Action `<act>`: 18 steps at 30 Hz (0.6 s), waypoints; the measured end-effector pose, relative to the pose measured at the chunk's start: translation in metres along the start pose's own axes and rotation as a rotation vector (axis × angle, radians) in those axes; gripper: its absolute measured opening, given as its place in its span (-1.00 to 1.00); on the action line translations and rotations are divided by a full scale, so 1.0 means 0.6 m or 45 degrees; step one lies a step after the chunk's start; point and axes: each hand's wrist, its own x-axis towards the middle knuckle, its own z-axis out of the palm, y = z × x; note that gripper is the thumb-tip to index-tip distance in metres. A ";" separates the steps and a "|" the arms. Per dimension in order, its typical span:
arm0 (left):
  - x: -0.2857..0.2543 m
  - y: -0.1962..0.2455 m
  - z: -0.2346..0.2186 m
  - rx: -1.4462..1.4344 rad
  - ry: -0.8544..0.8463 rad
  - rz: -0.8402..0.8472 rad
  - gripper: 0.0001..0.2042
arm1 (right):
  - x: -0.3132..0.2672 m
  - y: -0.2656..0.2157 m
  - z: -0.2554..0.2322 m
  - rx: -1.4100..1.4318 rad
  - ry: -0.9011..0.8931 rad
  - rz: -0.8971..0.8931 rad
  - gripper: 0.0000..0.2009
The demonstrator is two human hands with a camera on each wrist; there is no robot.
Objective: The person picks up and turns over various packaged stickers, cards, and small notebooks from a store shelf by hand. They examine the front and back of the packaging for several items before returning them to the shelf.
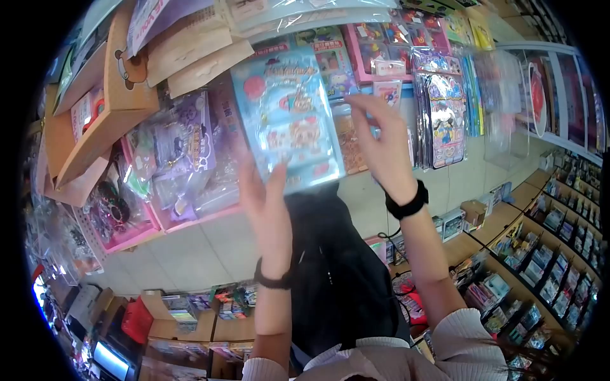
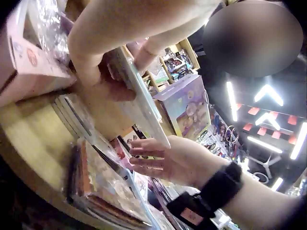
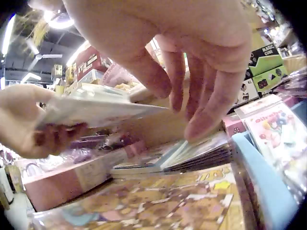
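Observation:
A flat light-blue package (image 1: 289, 120) in shiny clear wrap is held by my left hand (image 1: 265, 206) at its lower left edge, thumb on the front. In the left wrist view the package (image 2: 144, 105) appears edge-on, with the fingers of my left hand (image 2: 98, 67) behind it. My right hand (image 1: 386, 146) hangs by the package's right edge, holding nothing, fingers loosely bent. From the right wrist view, the right hand's fingers (image 3: 206, 105) hang down, apart from the package (image 3: 96, 112). A brown-patterned package (image 3: 158, 201) lies below them.
Pink trays (image 1: 149, 222) of wrapped goods lie at the left, beneath a cardboard box (image 1: 117, 95). Packaged sets (image 1: 441, 120) stand in a row to the right. A blue tray edge (image 3: 261, 182) runs beside the right hand. Shelves of small goods (image 1: 553, 254) fill the lower right.

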 end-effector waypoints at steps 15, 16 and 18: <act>0.131 -0.077 0.140 0.257 -0.088 0.270 -0.58 | -0.112 0.010 -0.030 0.180 -0.101 0.127 -0.79; 0.131 -0.078 0.140 0.264 -0.088 0.272 -0.58 | -0.113 0.010 -0.032 0.206 -0.117 0.148 -0.79; 0.127 -0.074 0.139 0.439 -0.105 0.323 -0.58 | -0.118 0.014 -0.032 0.238 -0.113 0.153 -0.78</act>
